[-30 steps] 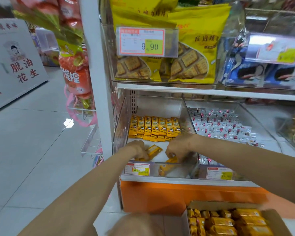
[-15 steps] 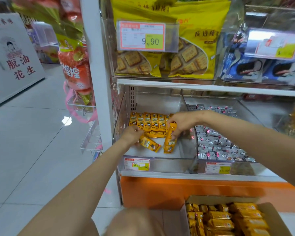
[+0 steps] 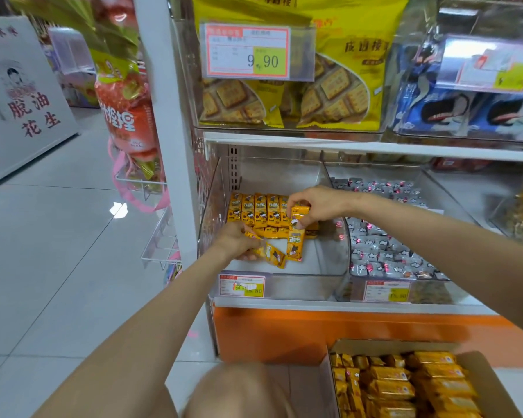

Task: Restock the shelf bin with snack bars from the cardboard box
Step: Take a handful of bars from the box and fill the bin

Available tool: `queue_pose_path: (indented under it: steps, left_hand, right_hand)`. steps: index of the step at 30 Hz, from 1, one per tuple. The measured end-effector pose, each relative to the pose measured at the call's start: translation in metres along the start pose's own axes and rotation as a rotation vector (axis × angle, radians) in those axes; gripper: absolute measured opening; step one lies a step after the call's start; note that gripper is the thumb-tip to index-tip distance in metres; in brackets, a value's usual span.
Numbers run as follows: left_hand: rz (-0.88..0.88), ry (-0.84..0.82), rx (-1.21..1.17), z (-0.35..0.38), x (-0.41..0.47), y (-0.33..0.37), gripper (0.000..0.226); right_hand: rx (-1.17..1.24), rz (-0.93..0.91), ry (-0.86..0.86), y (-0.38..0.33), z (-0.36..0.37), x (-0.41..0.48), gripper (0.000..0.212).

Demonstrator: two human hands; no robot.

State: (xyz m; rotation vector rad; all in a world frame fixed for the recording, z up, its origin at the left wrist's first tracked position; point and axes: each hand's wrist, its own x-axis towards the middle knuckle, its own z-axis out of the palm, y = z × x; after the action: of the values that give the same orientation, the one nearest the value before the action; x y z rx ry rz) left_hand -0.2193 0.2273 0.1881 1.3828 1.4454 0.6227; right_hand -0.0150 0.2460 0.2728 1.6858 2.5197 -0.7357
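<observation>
Both hands in the clear shelf bin [image 3: 299,285], lower shelf, left end. L hand [image 3: 236,239]: fingers curled round one end of a snack bar [image 3: 274,254], which lies tilted low over the bin floor, pointing right & near. R hand [image 3: 317,203]: thumb & fingertips pinch the top of a second bar [image 3: 296,236], which hangs upright just in front of the row of bars [image 3: 257,208] standing at the far wall. Cardboard box [image 3: 390,346] near, bottom right, packed w/ more bars [image 3: 405,384]. Right next door: bin of silver-wrapped sweets [image 3: 384,245].
</observation>
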Motion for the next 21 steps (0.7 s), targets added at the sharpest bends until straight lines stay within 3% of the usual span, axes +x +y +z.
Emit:
queue_pose_path:
  steps: [5, 9, 16, 19, 21]
  left_hand:
    - [0.028, 0.124, 0.367, 0.007, 0.002, -0.002, 0.023]
    - [-0.024, 0.202, 0.636, 0.008, -0.004, 0.006, 0.038]
    - [-0.085, 0.175, 0.571, 0.003, 0.005, -0.001, 0.043]
    - [-0.126, 0.124, 0.404, 0.003, 0.005, -0.006, 0.031]
    - [-0.131, 0.063, 0.421, 0.004, 0.007, -0.008, 0.04]
  right_hand:
    - [-0.171, 0.034, -0.022, 0.002, 0.0, 0.002, 0.027]
    - [-0.23, 0.034, -0.073, 0.003, -0.001, -0.002, 0.028]
    - [-0.397, 0.042, -0.087, 0.001, 0.019, 0.002, 0.031]
    - [-0.452, 0.047, -0.073, -0.001, 0.023, 0.003, 0.021]
    - [-0.495, 0.043, -0.098, 0.001, 0.029, 0.005, 0.019]
